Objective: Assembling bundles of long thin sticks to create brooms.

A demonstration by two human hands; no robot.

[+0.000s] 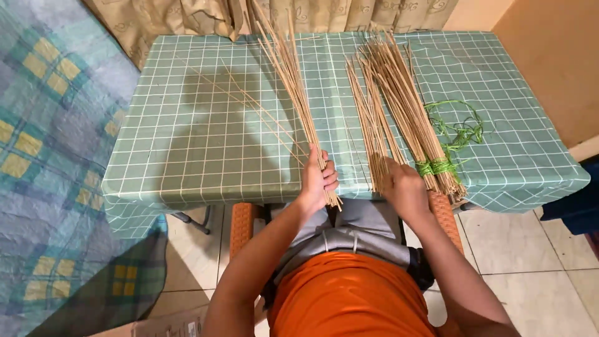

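Sorting sticks | left hand (317,180) grip clasps loose stick bundle (293,93) | right hand (404,187) pinches loose sticks (374,140), beside tied bundle (405,106) | bench (206,125) | next likely needs careful single-stick separation

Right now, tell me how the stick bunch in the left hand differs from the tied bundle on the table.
The held bunch is gripped by the left hand and unbound; the tied bundle lies flat, bound with green string. The held bunch looks thinner, the tied bundle thicker. Both are thin tan sticks fanning out away from the person.

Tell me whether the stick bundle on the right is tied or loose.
Tied. Green string wraps the bundle of sticks near its lower end, beside the right hand; the far ends fan out over the checked tablecloth.
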